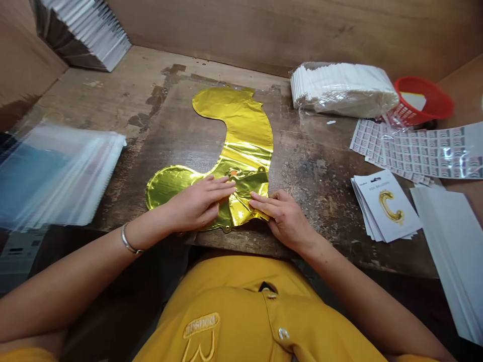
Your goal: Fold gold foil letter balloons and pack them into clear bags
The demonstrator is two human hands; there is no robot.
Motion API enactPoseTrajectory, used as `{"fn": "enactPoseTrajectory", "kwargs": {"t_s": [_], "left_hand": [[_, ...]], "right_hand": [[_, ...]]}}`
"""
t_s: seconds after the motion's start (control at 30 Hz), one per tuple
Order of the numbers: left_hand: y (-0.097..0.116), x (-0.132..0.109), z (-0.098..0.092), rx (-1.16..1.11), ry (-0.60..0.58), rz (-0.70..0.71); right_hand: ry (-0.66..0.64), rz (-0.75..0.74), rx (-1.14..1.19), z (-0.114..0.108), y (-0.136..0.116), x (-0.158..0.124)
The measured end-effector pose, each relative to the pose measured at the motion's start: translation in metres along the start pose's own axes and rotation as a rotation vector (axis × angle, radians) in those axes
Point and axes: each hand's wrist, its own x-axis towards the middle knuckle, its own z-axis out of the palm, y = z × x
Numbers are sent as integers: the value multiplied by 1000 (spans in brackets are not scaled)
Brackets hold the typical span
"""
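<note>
A flat gold foil balloon [247,128], curved like a letter C, lies on the worn wooden table in front of me. Its near right part is folded over on itself. My left hand [202,201] rests flat on the lower foil, fingers stretched toward the fold. At the fold's right edge, my right hand [285,213] lies with its fingers extended over the foil and its thumb low by the table edge. Both hands press on the balloon without gripping it. Small tabs show along the foil's edge, and the layers under my fingers are hidden.
Clear plastic sleeves [68,176] lie at left. Printed balloon cards [388,206] sit at right, beside white sheets [449,251] and sticker sheets [426,151]. Farther back are a wrapped white stack [341,88], a red basket [426,108] and another packed stack [85,32].
</note>
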Motion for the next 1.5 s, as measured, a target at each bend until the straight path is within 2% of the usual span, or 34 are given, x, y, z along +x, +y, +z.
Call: {"fn": "enactPoseTrajectory", "kwargs": {"t_s": [0.1, 0.2, 0.33, 0.47, 0.6, 0.7, 0.87, 1.13, 1.2, 1.27, 1.37, 1.43, 1.5], "left_hand": [[14, 1, -3, 19, 28, 39], [25, 7, 7, 62, 22, 65], [28, 11, 22, 127, 135, 4], [29, 8, 26, 99, 219, -86], [33, 6, 24, -1, 271, -231], [35, 7, 21, -16, 276, -279], [38, 16, 16, 4, 230, -362], [41, 26, 14, 170, 189, -561], [41, 25, 17, 286, 227, -489], [39, 23, 19, 399, 255, -311], [29, 20, 20, 405, 164, -51], [19, 18, 19, 324, 70, -14], [10, 15, 16, 236, 12, -52]], "right_hand": [[-12, 52, 32, 1, 2, 2], [-30, 63, 52, 0, 0, 3], [70, 90, 129, 3, -2, 0], [168, 183, 196, 5, 2, -2], [125, 175, 227, 2, 5, 4], [90, 195, 211, 0, 3, 10], [165, 355, 132, 5, -3, 16], [169, 515, 9, 7, -7, 25], [179, 504, -69, 9, -9, 27], [205, 394, -152, 11, -8, 26], [133, 155, -191, 12, -1, 22], [17, 86, -147, 9, 6, 18], [-72, 84, -78, 3, 13, 16]]}}
